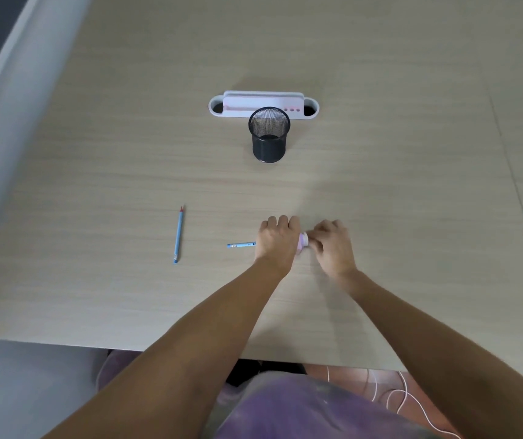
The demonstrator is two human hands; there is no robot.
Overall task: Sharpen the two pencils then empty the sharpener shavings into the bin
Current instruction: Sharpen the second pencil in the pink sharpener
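Sharpening step, one pencil in hand. The left hand (277,239) is curled closed around a blue pencil (241,245), whose blunt end sticks out to the left, roughly level over the desk (380,185). The tip end runs under the hand toward a small pink-and-white sharpener (303,241), which sits between the two hands. The right hand (331,243) is pinched narrow on the sharpener's far end, fingers bunched and slightly blurred, probably mid-twist. The tip itself is hidden, so I can't tell how sharp it is.

The second blue pencil (178,235) lies loose on the desk well to the left, red point facing away from the person, touching nothing. Whether it is done or waiting I can't say for sure; the tip looks pointed.

A black mesh cup (269,134) stands upright further back in the middle, apparently the bin for shavings, empty as far as I can see. Behind it, just touching or close, is a white desk organizer (263,104).

Next move, my guess: keep the pencil steady and pressed in while the right hand turns, then pull it out and check the point. Emptying calls for carrying the sharpener over the mesh cup, well apart from the hands now.
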